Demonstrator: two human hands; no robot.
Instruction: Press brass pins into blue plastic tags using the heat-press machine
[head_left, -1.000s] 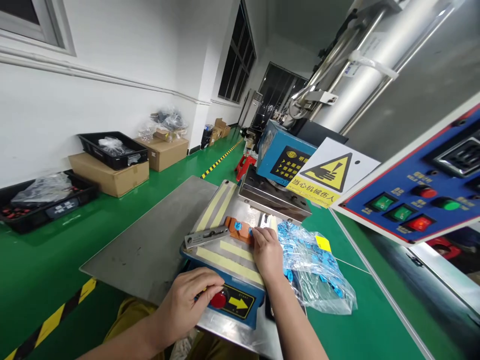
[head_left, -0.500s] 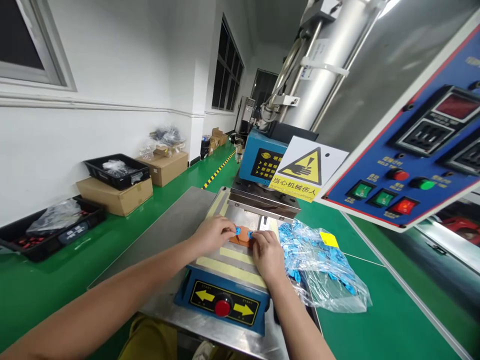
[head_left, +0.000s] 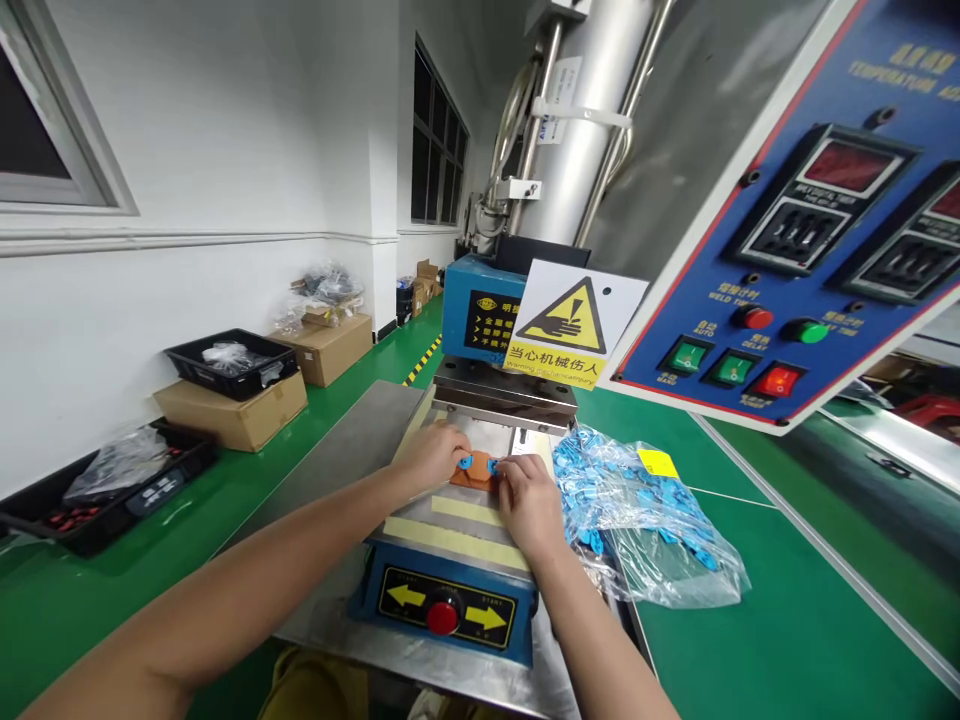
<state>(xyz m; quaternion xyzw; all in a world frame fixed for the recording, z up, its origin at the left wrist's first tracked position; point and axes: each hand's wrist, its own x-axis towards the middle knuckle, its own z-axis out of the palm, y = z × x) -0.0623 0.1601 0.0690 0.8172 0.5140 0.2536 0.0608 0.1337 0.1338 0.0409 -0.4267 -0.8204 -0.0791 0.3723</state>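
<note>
An orange block (head_left: 474, 470) sits on the taped metal bed (head_left: 450, 508) of a blue press, just in front of the press head (head_left: 504, 392). Small blue pieces are at both ends of the block. My left hand (head_left: 435, 455) pinches the blue piece (head_left: 465, 462) at the left end. At the right end, my right hand (head_left: 529, 497) has its fingers closed on the other blue piece (head_left: 492, 466). The fingertips partly cover both pieces.
A clear bag of blue pieces (head_left: 637, 510) lies right of the bed. The control panel (head_left: 787, 250) and warning sign (head_left: 574, 325) overhang at the right. A red button (head_left: 442, 617) is on the base front. Black bins (head_left: 232, 362) and cartons stand along the left wall.
The camera view has shifted, so the press and panel appear further left. Both hands remain at the orange block with their fingers closed at its ends.
</note>
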